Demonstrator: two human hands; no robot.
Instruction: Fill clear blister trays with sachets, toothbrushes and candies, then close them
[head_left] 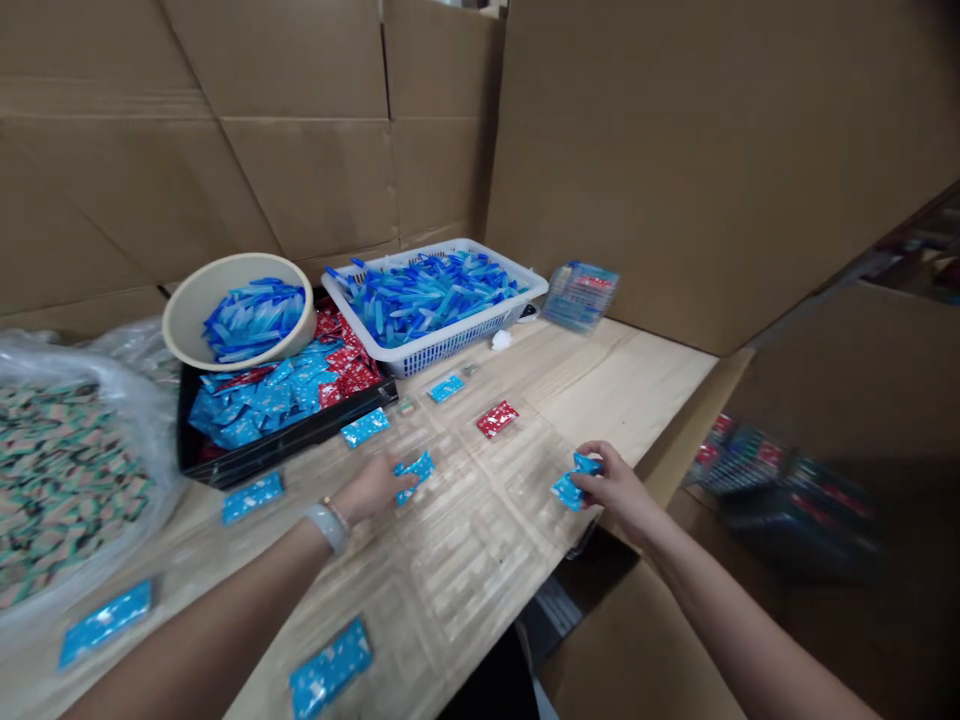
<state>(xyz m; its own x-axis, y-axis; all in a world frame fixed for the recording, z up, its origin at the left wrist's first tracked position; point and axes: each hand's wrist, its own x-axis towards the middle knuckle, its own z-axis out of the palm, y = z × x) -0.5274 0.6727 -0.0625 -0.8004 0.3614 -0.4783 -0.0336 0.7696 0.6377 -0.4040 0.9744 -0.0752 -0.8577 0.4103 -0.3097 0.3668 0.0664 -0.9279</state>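
Note:
My left hand [371, 488] reaches over the middle of the wooden table, its fingers closed on the edge of a small blue packet [417, 472] with white marks. Near the table's right edge, my right hand [616, 485] pinches another blue packet [568, 492], which looks bent; whether it is one packet or two, I cannot tell. Between and beyond the hands lies a red packet [498, 419]. More blue packets lie spread out flat, one [447, 389] near the white basket and one [331, 668] at the front. Faint clear plastic outlines show around them.
A black tray [300, 440] of blue and red packets supports a cream bowl [176, 335] of blue sticks. Beside it stands a white basket [431, 352] of similar sticks. A plastic bag [161, 460] of small striped pieces lies left. A wrapped pack [581, 295] stands at the back.

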